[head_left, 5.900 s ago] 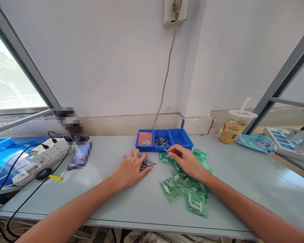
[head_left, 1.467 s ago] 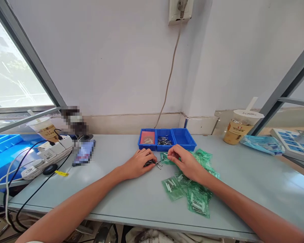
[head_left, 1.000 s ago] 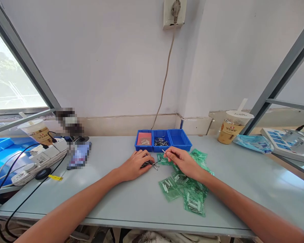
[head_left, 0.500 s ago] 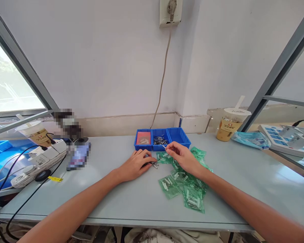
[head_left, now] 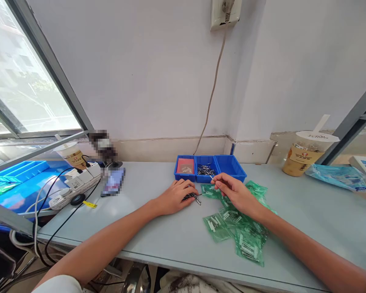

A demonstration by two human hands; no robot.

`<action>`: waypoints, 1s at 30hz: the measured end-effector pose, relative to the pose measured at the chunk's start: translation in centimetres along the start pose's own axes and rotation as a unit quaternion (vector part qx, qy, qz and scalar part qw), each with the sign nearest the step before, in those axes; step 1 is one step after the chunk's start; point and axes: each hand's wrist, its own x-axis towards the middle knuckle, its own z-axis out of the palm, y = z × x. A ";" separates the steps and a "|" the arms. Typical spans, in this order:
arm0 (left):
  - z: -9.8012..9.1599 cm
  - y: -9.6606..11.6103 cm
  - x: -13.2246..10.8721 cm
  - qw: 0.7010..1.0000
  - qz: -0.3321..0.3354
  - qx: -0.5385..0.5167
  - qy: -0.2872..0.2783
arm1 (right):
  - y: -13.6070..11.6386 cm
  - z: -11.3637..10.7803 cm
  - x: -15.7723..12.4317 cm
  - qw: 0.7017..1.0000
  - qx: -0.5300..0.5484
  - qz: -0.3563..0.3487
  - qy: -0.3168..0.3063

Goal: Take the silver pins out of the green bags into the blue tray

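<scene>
My left hand point(head_left: 177, 197) rests on the table, its fingers curled over a small pile of thin metal pins point(head_left: 197, 199) that stick out on its right side. Just in front of the tray, my right hand point(head_left: 228, 188) pinches one slim metal pin point(head_left: 212, 177) between thumb and fingertips. A blue three-part tray point(head_left: 232, 166) stands beyond both hands. Its middle compartment holds many loose metal pins point(head_left: 205, 169), and the left one a red-backed packet point(head_left: 185, 166). Green plastic bags point(head_left: 249, 247) with metal and white pieces inside lie below and around my right hand.
A drink cup point(head_left: 305, 154) and a blue packet point(head_left: 338, 176) stand at the right. On the left are a phone point(head_left: 112, 182), a power strip point(head_left: 61, 199) with cables, another cup point(head_left: 73, 154) and a blue bin point(head_left: 27, 167). The table's front edge point(head_left: 171, 266) runs near me.
My view has turned left, so everything sits further right in the picture. A person's hand now shows at the far left edge. Both my hands keep nearly the same pose.
</scene>
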 end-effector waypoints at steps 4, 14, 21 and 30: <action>0.0 0.0 0.0 1.000 0.004 -0.006 0.004 | -0.3 0.1 0.0 0.998 -0.029 -0.029 0.037; 0.2 -0.2 0.0 1.000 -0.002 -0.001 0.011 | -0.1 -0.1 0.0 0.996 -0.045 -0.052 0.061; 0.1 -0.3 0.0 1.000 -0.005 -0.004 0.017 | -1.4 0.0 -0.4 0.992 0.122 0.034 0.000; 0.1 -0.3 0.2 0.999 -0.021 -0.005 0.025 | -1.1 -0.1 -0.3 0.972 0.223 0.074 -0.026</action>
